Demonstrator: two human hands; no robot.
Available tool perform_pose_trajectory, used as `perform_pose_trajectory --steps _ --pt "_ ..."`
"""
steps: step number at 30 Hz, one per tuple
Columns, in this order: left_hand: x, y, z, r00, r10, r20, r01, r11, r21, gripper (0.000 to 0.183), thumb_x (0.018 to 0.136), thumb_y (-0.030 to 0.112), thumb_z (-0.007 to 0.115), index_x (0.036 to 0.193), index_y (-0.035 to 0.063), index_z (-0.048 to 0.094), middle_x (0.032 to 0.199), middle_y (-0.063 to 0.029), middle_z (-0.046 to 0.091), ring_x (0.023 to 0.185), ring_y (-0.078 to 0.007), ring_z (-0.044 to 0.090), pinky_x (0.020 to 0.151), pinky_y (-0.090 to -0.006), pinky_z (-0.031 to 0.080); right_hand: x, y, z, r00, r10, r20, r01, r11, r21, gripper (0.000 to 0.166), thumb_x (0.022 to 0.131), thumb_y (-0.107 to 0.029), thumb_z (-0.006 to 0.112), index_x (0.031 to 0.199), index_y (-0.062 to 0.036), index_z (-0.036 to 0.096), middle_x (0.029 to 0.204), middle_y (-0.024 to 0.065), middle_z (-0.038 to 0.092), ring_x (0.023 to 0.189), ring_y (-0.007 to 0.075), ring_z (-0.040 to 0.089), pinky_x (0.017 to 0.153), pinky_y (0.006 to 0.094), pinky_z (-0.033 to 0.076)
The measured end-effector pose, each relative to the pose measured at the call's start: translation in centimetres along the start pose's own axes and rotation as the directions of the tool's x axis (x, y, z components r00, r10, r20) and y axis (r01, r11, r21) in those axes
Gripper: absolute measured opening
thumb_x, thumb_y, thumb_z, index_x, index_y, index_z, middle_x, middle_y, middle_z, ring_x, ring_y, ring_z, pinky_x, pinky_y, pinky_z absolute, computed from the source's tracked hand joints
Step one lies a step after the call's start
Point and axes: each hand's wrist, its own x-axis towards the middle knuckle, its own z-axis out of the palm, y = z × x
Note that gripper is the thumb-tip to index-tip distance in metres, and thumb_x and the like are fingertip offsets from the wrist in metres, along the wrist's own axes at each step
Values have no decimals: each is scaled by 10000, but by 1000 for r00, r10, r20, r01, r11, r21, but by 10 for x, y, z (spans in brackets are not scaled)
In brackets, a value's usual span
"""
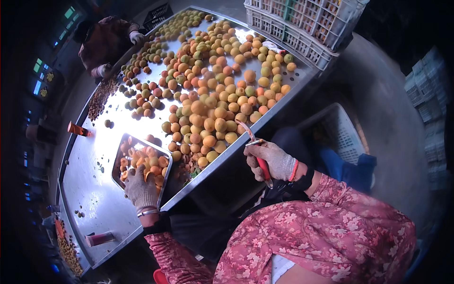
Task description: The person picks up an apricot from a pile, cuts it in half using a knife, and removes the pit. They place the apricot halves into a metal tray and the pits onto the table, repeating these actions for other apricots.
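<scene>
My right hand (271, 159), in a soiled knit glove, grips a red-handled tool (263, 166) with a curved metal blade, held just off the table's near edge. My left hand (142, 190), gloved as well, reaches into a rectangular metal tray (166, 188). Its fingers touch the cut apricot halves (149, 154) heaped there; one half lies by the fingertips, and whether it is gripped is unclear. Beyond the tray, many whole apricots (209, 124), yellow to orange with some greenish, cover the steel table (117, 209).
Across the table another person's gloved hands (136, 37) are near a pile of apricot stones (103, 97). An orange cup (77, 129) and a pinkish cylinder (100, 239) sit on the steel. Stacked plastic crates (294, 39) stand behind; a white basket (345, 135) is at right.
</scene>
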Motion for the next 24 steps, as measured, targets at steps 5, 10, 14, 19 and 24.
perform_pose_trajectory --steps 5,10,14,19,24 --pt "50 68 10 995 97 26 -77 897 -435 297 790 202 676 1063 90 639 979 -140 640 889 -322 623 785 -403 488 -11 -1 -7 997 70 26 -59 950 -307 301 992 -218 486 1278 -131 458 750 33 533 437 78 449 379 241 388" --pt "105 144 44 977 203 65 -161 902 -400 452 786 290 679 1203 159 565 1004 -176 628 914 -372 625 769 -450 492 -20 4 -21 855 -415 311 489 446 -750 848 850 -130 681 1512 -145 152 946 75 614 770 178 596 802 312 487" --pt "139 177 61 942 242 232 -118 887 -446 540 767 370 674 1252 166 548 1131 -191 590 1045 -371 594 856 -468 482 -14 0 -32 801 -465 377 574 420 -703 806 889 -121 633 1517 -164 130 875 76 612 704 149 595 695 278 499" --pt "152 176 94 954 269 132 -194 890 -413 397 801 264 650 1185 181 593 1064 -155 583 1006 -363 585 840 -451 484 -8 -25 -36 968 -69 241 123 968 -217 787 894 -87 601 1510 -196 124 850 86 609 502 88 509 466 198 422" --pt "138 160 75 977 160 143 -3 677 -736 342 835 177 615 1166 92 598 1029 -168 623 937 -287 633 796 -363 508 6 -11 -31 991 -125 47 127 780 -613 308 937 -140 546 1223 -54 472 724 31 569 561 77 519 478 219 426"
